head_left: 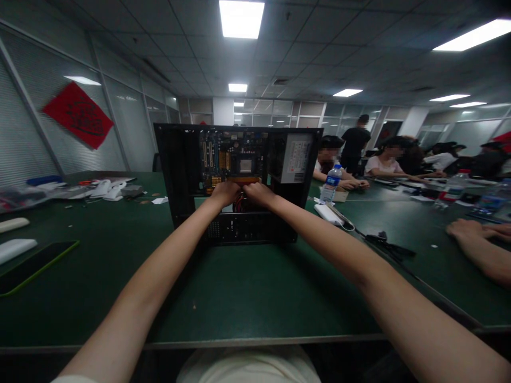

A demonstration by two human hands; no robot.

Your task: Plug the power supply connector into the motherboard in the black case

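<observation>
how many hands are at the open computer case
2: the wearer's left hand and right hand, side by side near the lower edge of the motherboard. Their fingertips are hidden.

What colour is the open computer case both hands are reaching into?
The computer case is black; it shows best in the head view, the only one.

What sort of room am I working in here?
Probably an office or training room serving as a shared workshop: an open computer case stands on a large green table, people sit farther along, and bright light panels line the ceiling.
</observation>
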